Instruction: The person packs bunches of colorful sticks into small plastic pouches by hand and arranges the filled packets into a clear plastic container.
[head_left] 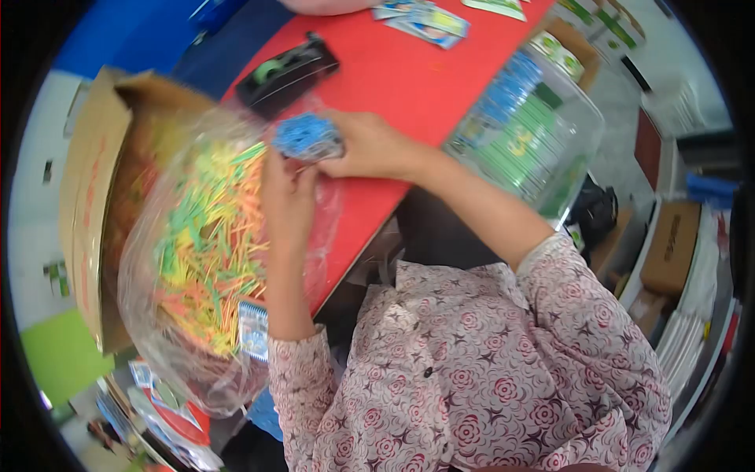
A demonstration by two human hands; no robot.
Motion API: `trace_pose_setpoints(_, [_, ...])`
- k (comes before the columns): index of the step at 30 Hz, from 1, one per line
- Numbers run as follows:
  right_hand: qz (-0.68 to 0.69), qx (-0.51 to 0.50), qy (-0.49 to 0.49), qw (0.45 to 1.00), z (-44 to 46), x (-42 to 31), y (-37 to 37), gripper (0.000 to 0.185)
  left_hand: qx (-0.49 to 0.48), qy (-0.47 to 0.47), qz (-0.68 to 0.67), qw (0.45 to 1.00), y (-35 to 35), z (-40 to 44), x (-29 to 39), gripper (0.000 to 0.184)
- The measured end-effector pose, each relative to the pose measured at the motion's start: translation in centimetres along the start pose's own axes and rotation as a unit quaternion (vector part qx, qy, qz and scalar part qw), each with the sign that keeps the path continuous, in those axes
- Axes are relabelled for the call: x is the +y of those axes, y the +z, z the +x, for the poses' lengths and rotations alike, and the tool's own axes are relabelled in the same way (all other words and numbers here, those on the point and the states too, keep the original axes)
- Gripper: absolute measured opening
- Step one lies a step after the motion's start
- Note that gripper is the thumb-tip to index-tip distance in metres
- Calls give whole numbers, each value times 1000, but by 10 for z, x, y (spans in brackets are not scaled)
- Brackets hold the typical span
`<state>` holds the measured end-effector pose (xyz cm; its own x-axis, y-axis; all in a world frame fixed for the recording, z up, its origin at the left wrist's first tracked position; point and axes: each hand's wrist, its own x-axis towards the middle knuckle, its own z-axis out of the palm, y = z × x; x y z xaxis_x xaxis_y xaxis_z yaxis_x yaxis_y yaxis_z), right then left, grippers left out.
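Note:
Both my hands meet over the red table around a small blue bundle (307, 138) with a bumpy top and a greyish lower edge; motion blur hides what exactly it is. My right hand (366, 143) closes on its right side, with the thumb and fingers bent round it. From below, my left hand (287, 185) grips its lower left part, fingers curled. Just left of my left hand lies a clear plastic bag (145, 244) full of thin yellow, orange and green sticks (208, 236). A small blue-and-white packet (253, 330) rests on the bag near my left forearm.
A black tape dispenser (287, 75) stands on the red table (385, 79) beyond my hands. Blue packets (425, 22) lie at the far end. An open cardboard box (94, 204) stands left of the bag. To the right, a clear plastic bin (586, 118) holds blue and green packs.

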<state>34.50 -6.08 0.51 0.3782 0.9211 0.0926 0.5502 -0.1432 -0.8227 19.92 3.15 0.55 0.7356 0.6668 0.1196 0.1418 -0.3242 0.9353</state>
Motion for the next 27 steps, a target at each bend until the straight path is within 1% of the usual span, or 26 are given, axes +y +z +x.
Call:
trace_pose_setpoints(1, [11,33,-10,999,-5,-6,0,60,-19,3,-6,1000,3,-3,11,74])
trace_pose_setpoints(2, [21,63,-24,997,-13,-9,-3,59,-12,26,24,999,4,-5,25,73])
trace_pose_setpoints(3, [18,72,-16,997,-22,-11,-9,59,-1,51,56,997,5,-7,37,72])
trace_pose_setpoints(4, [69,92,-18,993,-32,-13,-13,58,-10,53,53,997,9,-8,48,72])
trace_pose_setpoints(6, [170,128,-25,977,-46,-14,-21,55,-25,99,82,991,20,-14,66,70])
trace_pose_setpoints(7, [169,131,-21,977,-53,-10,-28,55,-30,122,96,987,27,-16,71,70])
trace_pose_setpoints(8, [198,178,-38,963,-62,-5,-35,52,-34,121,93,988,37,-18,74,70])
trace_pose_setpoints(9, [227,224,-55,946,-74,-1,-45,48,-23,160,105,981,49,-19,78,68])
trace_pose_setpoints(11, [223,155,112,956,-104,-1,-87,41,1,236,129,963,72,-22,83,66])
trace_pose_setpoints(12, [246,198,101,943,-115,15,-99,39,-2,234,127,964,82,-23,83,66])
trace_pose_setpoints(13, [269,241,90,928,-122,36,-109,37,-22,249,140,958,91,-25,81,62])
trace_pose_setpoints(14, [272,272,119,915,-131,57,-119,34,-42,265,154,951,102,-28,77,58])
trace_pose_setpoints(15, [274,303,148,901,-138,77,-125,32,-113,263,148,947,114,-32,70,52])
trace_pose_setpoints(16, [274,304,150,900,-144,99,-126,32,-183,260,143,937,129,-36,57,46])
trace_pose_setpoints(18, [287,322,212,877,-156,145,-115,29,-256,283,142,913,160,-41,25,36])
trace_pose_setpoints(19, [287,323,213,876,-158,166,-103,29,-257,282,141,913,171,-40,14,36])
trace_pose_setpoints(21, [301,291,274,866,-163,203,-80,24,-271,307,190,892,192,-39,-8,34])
trace_pose_setpoints(22, [302,292,277,864,-162,213,-74,24,-278,319,215,880,198,-39,-16,33])
trace_pose_setpoints(23, [312,277,275,866,-158,224,-67,25,-280,319,214,880,204,-38,-24,33])
trace_pose_setpoints(25, [333,247,270,869,-150,234,-60,27,-317,300,229,870,213,-37,-34,32])
trace_pose_setpoints(27, [316,258,286,867,-142,241,-54,26,-335,291,236,864,217,-36,-40,32])
